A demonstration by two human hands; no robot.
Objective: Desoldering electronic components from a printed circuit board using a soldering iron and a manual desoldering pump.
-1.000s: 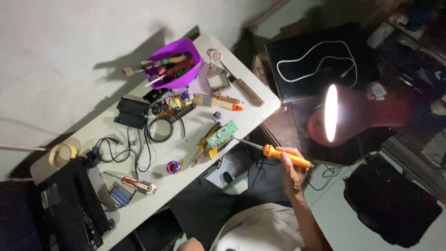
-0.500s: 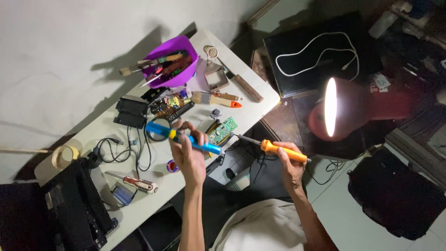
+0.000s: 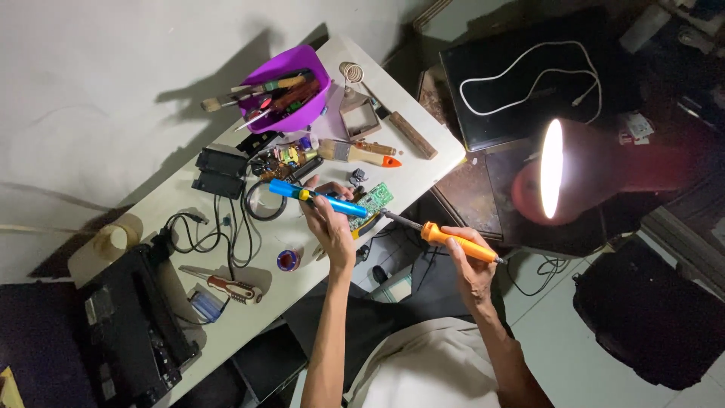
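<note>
Head view: a blue pump is gripped in the left hand, and an orange iron is clasped in the right hand. Both tips are held at the green board near the table edge. Desoldering seems under way; steady tip contact is needed next.

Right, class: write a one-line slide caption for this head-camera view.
Left hand holds a blue pump, right hand an orange iron, over a green board.
</note>
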